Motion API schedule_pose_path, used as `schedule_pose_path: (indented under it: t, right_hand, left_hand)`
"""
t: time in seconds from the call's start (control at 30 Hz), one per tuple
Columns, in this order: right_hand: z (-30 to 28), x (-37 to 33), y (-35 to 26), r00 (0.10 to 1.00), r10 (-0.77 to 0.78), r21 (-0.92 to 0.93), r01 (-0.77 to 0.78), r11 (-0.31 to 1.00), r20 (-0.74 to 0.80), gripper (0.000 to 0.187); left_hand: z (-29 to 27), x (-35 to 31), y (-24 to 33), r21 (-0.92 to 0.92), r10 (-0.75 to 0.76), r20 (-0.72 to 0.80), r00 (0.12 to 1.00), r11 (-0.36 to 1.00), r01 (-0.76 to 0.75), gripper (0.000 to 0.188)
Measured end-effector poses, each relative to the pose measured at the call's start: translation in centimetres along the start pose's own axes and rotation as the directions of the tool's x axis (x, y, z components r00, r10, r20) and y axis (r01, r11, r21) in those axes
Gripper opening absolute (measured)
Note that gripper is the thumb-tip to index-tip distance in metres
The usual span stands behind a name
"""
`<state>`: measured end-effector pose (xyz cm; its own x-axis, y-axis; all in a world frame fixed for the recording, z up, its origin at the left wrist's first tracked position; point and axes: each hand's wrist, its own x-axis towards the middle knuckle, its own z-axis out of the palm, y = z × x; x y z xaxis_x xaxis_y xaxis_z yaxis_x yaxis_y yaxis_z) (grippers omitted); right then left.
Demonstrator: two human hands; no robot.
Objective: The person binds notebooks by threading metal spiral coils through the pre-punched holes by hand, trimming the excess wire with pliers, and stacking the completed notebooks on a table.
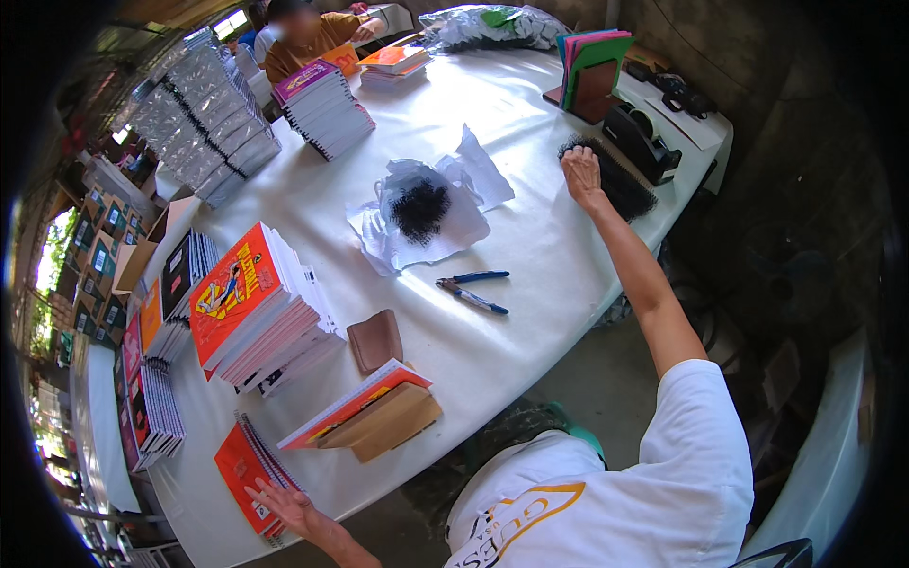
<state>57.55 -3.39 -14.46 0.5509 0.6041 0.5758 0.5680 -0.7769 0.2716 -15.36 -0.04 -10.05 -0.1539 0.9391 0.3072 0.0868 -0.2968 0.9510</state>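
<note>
At the near left, my left hand rests with spread fingers on a small stack of red spiral-bound notebooks. My right hand reaches far across to the right side of the table. Its fingers are curled down onto the end of a pile of black binding coils; how many coils they grip is hidden. Blue-handled pliers lie in the middle of the table. Beyond them, a heap of short black coil cuttings sits on crumpled white paper.
A tall stack of unbound red-covered books stands left, beside a brown pad and a propped red book. A black tape dispenser and upright coloured folders stand far right. Another person sits beyond the table.
</note>
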Motion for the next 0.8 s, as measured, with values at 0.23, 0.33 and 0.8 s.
schedule_pose_path:
  t: [0.23, 0.33, 0.8]
  right_hand:
    - [-0.9, -0.4, -1.0, 0.974, -0.119, 0.056, 0.111, 0.992, 0.194, 0.019]
    - [-1.6, 0.0, -0.9, 0.951, -0.153, 0.189, 0.104, 0.976, 0.268, 0.019]
    - [-5.0, -0.9, 0.9, 0.922, -0.287, 0.700, 0.023, 0.714, 0.262, 0.030]
  left_hand:
    - [0.6, 0.4, 2.1, 0.023, 0.061, -0.040, 0.997, 0.998, -0.060, 0.086]
    - [0.7, 0.4, 2.7, 0.026, 0.079, -0.024, 0.997, 0.997, -0.078, 0.082]
    - [2.7, 0.8, 6.2, 0.091, 0.220, 0.010, 0.975, 0.971, -0.220, 0.070]
